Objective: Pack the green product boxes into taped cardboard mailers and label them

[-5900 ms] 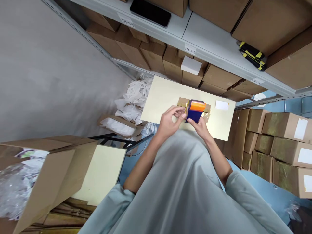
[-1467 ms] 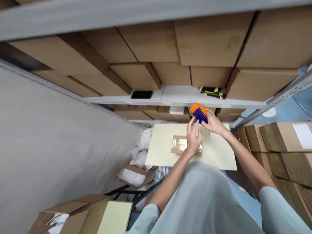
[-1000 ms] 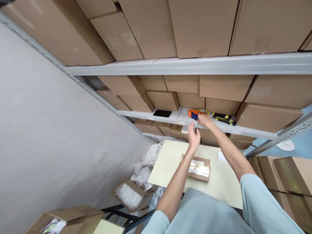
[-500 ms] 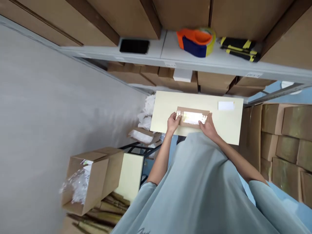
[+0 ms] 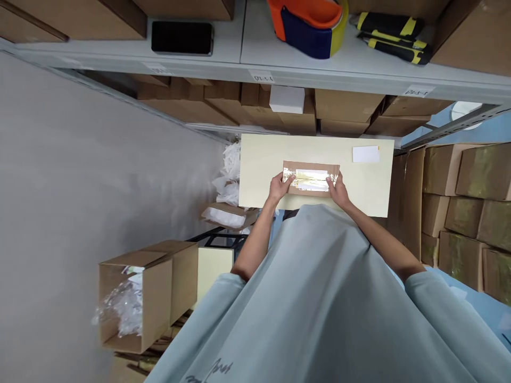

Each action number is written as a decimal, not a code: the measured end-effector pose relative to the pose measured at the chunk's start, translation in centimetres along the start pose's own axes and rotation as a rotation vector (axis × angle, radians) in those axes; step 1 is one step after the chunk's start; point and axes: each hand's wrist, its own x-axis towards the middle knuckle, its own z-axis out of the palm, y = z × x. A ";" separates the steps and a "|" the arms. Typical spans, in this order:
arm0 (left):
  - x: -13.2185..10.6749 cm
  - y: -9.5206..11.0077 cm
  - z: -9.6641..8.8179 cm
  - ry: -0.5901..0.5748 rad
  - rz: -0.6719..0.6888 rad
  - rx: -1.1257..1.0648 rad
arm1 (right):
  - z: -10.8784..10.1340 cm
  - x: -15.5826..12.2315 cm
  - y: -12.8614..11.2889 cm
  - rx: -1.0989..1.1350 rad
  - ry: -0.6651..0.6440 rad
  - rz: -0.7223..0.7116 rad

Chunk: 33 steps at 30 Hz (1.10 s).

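A small flat cardboard box with a shiny strip of clear tape along its top lies on a pale yellow table. My left hand grips the box's left end, fingers curled over its edge. At the right end, my right hand holds the box the same way. An orange and blue tape dispenser with a yellow roll sits on the grey shelf above, away from both hands.
A black phone and a black-and-yellow cutter lie on the shelf. A white label lies on the table's right part. Stacked cartons stand at right; an open carton with plastic bags stands lower left.
My right hand set the tape dispenser on the shelf and came back down. Both hands now hold the ends of the taped box on the table.
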 end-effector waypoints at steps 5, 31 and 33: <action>0.3 -0.6 -1.6 -0.032 0.073 0.024 | -1.0 -0.9 -0.3 -0.132 0.147 0.013; 2.8 -10.4 -13.3 0.194 0.072 -0.199 | 4.6 -1.4 -12.9 -0.748 0.237 -0.128; 3.0 -8.5 -13.6 0.275 0.172 -0.206 | -0.3 1.5 -17.5 -0.762 0.431 -0.314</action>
